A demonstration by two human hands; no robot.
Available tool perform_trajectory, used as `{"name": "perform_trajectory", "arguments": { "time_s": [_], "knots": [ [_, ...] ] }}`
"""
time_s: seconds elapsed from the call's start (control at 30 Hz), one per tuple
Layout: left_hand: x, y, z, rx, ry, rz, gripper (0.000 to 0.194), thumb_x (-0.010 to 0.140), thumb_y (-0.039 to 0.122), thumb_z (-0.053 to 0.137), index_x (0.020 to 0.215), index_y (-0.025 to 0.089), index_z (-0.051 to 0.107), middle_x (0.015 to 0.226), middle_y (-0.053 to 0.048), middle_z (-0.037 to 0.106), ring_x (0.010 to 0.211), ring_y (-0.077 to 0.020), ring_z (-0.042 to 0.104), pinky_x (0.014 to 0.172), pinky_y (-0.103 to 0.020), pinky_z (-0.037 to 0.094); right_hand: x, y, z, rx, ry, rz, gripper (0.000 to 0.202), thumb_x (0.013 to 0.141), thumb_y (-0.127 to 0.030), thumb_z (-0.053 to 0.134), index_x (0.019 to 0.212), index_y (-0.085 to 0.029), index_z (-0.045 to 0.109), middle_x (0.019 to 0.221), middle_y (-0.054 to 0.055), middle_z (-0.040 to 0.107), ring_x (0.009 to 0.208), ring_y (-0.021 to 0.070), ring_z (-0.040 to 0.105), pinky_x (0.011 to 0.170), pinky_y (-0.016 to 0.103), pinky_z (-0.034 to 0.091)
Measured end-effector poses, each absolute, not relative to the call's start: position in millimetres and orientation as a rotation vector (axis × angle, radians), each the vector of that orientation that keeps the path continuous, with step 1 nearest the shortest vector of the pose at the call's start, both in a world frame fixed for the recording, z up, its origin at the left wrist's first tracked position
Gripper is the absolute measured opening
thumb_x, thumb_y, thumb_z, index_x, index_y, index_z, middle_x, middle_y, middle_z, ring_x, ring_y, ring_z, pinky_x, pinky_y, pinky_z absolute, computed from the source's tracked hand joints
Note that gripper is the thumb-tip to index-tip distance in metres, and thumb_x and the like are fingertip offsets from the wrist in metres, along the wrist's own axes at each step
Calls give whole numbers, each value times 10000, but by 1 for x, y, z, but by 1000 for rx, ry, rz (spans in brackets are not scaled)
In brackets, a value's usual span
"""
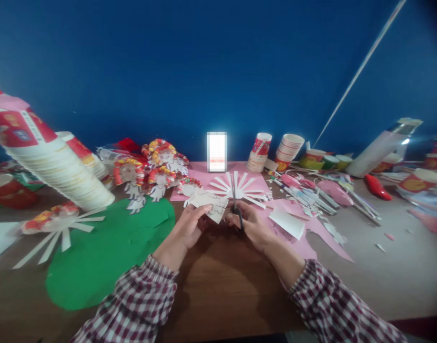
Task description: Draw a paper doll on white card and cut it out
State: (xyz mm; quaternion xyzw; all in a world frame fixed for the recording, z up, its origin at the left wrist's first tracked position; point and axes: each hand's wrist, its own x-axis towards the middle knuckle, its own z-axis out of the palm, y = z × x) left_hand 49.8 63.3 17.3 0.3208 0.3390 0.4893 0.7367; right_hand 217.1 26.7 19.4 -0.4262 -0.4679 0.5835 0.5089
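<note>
White paper cutout (208, 204) (printed figure outline) held by left hand (190, 227).

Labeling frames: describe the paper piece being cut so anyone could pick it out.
Start at the big green paper sheet on the wooden table; just right of its top edge, the left hand holds a small pale paper cutout. It is the only piece off the table, meeting the scissors in the right hand.
</note>
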Motion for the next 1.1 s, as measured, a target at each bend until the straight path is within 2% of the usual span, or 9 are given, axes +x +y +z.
{"name": "perform_trajectory", "arguments": {
  "time_s": [0.1,0.2,0.37,0.43,0.53,0.77,0.9,1.1],
  "knots": [
    [44,71,18,664,806,1217,247,610,184,750,827,117,652,739,-35,699,641,-144,632,604,-248,478,220,25,22,-1088,-1216,1313,339,715,-409,728,977,-238,595,691,-30,549,613,118,494,551,234,379],
    [38,77,18,684,819,1310,205,611,204,745,766,132,633,704,-24,686,656,-144,633,616,-241,472,223,23,24,-1114,-1452,1347,349,733,-390,719,1014,-213,614,698,-15,558,624,123,507,547,237,385],
    [35,81,21,694,785,1411,309,594,174,752,876,166,624,860,-29,707,836,-166,657,734,-254,489,226,22,24,-1146,-1661,1501,379,757,-418,685,1030,-159,638,683,3,591,566,116,532,512,234,415],
    [35,80,23,685,804,1427,352,581,161,760,901,170,614,903,-24,707,828,-154,657,718,-244,489,226,22,22,-1175,-1705,1528,378,764,-426,674,1024,-154,650,660,1,594,534,113,540,494,230,425],
    [36,79,25,697,837,1409,366,582,175,768,911,159,607,920,-33,707,740,-132,649,614,-213,467,225,23,22,-1245,-1736,1526,383,757,-424,677,1013,-139,665,606,-4,594,499,114,547,475,224,433],
    [36,79,26,701,900,1430,348,575,230,777,863,143,603,843,-26,697,616,-98,603,524,-196,414,224,22,22,-1293,-1716,1531,372,748,-411,688,986,-126,677,570,-4,602,472,113,553,459,215,432],
    [38,80,21,787,933,1434,378,593,266,770,917,140,621,818,-33,695,640,-121,615,548,-212,424,226,23,18,-1265,-1698,1549,370,746,-410,694,989,-132,674,580,-7,599,474,110,551,465,216,440],
    [36,83,13,865,978,1487,354,644,296,741,948,144,642,641,16,631,577,-119,578,593,-238,438,227,24,15,-1242,-1691,1578,339,752,-403,692,967,-141,674,584,-10,602,471,107,551,456,210,434]
  ]
}}
